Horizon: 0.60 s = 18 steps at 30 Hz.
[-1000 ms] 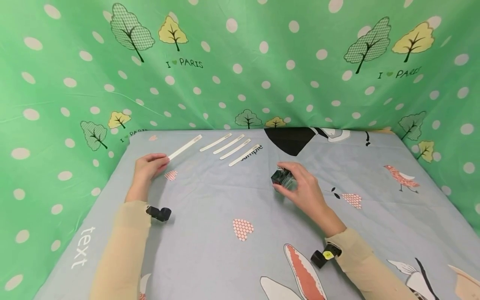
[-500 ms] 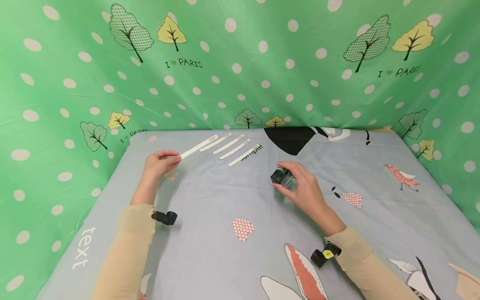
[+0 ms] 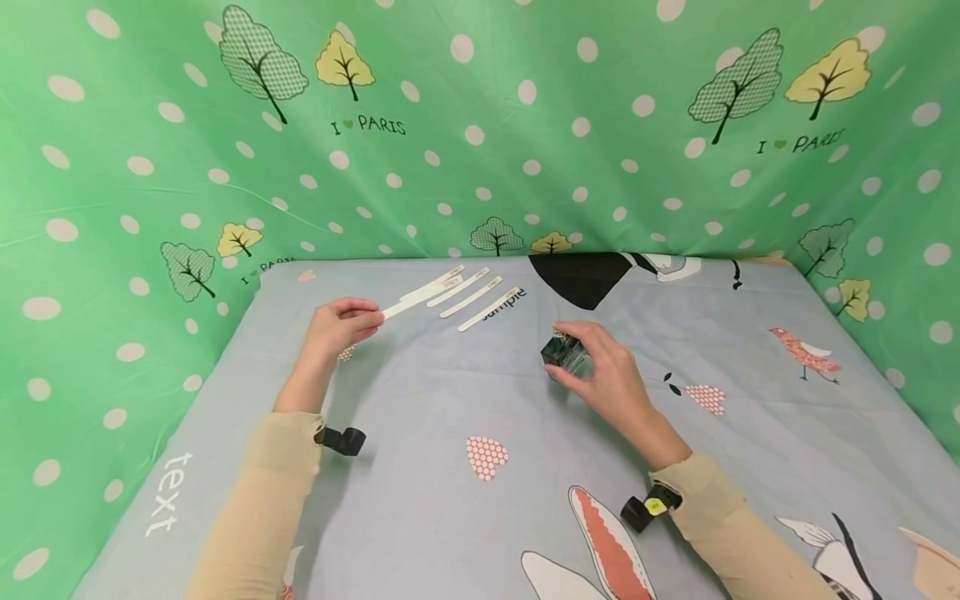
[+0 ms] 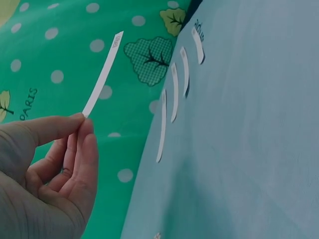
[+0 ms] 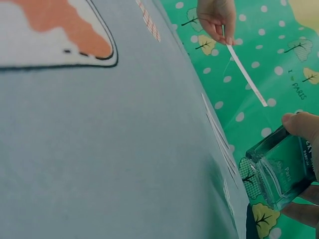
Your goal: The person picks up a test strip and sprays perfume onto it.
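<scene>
My left hand (image 3: pixel 341 329) pinches a white perfume test strip (image 4: pixel 103 77) by its near end, between thumb and index finger. The strip's printed end points away from the hand, raised above the table. In the head view it overlaps the leftmost of several similar strips lying on the cloth, such as this paper strip (image 3: pixel 470 298). My right hand (image 3: pixel 611 371) grips a square, greenish glass perfume bottle (image 5: pixel 281 169) between thumb and fingers. In the head view a fingertip is right at the bottle's small silvery top. The bottle is tilted, with its label partly hidden by the hand.
A grey-blue printed cloth (image 3: pixel 420 517) covers the table. Behind it hangs a green dotted curtain (image 3: pixel 480 100), which also comes down along both sides. A small black camera (image 3: pixel 345 441) is strapped on the left wrist, and another camera (image 3: pixel 639 512) on the right.
My left hand has moved right with the test strip, from left of the row of strips to overlapping it in the head view. The right hand and the perfume bottle have stayed in place.
</scene>
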Motion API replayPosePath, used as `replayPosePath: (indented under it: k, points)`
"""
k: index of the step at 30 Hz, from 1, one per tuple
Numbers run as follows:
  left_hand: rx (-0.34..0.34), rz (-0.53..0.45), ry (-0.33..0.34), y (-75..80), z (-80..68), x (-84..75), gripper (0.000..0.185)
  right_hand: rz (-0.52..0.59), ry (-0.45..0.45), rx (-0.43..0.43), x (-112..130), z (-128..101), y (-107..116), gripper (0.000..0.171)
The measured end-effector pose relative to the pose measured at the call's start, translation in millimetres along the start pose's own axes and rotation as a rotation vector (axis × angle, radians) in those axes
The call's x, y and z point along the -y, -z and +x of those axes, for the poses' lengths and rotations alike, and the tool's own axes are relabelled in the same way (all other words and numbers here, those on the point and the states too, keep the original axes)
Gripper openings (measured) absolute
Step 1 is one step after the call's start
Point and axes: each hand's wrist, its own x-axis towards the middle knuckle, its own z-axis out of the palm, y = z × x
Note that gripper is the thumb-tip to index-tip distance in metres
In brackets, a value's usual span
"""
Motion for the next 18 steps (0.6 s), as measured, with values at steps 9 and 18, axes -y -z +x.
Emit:
replayPosePath:
  k: [9, 18]
  points:
    - [0.030, 0.002, -0.011, -10.4, -4.7, -5.4, 0.025, -0.004, 0.002, 0.003, 1.2, 2.4, -1.0, 0.061]
    - [0.060, 0.030, -0.022, -17.8, -7.5, -8.4, 0.028, -0.006, 0.029, -0.002, 2.3, 4.5, -2.1, 0.061]
